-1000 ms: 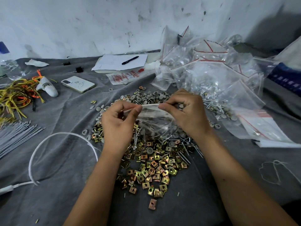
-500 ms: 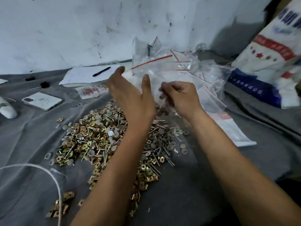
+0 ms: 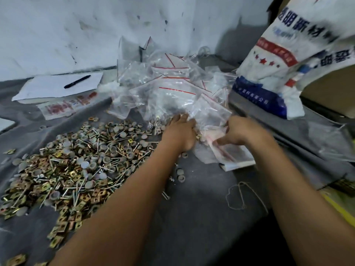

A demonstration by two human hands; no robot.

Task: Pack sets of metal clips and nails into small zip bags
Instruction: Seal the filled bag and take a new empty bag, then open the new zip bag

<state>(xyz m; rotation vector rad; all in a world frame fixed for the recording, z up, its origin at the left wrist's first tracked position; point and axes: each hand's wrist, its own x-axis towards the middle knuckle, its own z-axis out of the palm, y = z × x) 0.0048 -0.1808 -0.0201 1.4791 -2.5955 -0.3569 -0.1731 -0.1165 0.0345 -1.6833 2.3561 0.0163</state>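
A heap of brass square clips, nails and grey round caps (image 3: 76, 166) lies on the grey cloth at left. Behind it sits a pile of filled clear zip bags (image 3: 172, 89) with red seal lines. My left hand (image 3: 178, 131) reaches to the pile's near edge, its fingers straight and touching the plastic. To its right, my right hand (image 3: 240, 131) lies on a flat stack of empty zip bags (image 3: 236, 160). Thumb and curled fingers seem to pinch the top bag, though the hand is blurred.
A white sheet with a black pen (image 3: 76, 81) lies at the back left, and a printed plastic packet (image 3: 67, 106) in front of it. A large printed sack (image 3: 288, 54) leans at the right. A thin wire loop (image 3: 240, 194) and loose caps (image 3: 180, 175) lie between my arms.
Both hands held one bag by its top over the heap. That bag has gone to the pile, and the hands have moved right and down to the bags. The view has swung right.
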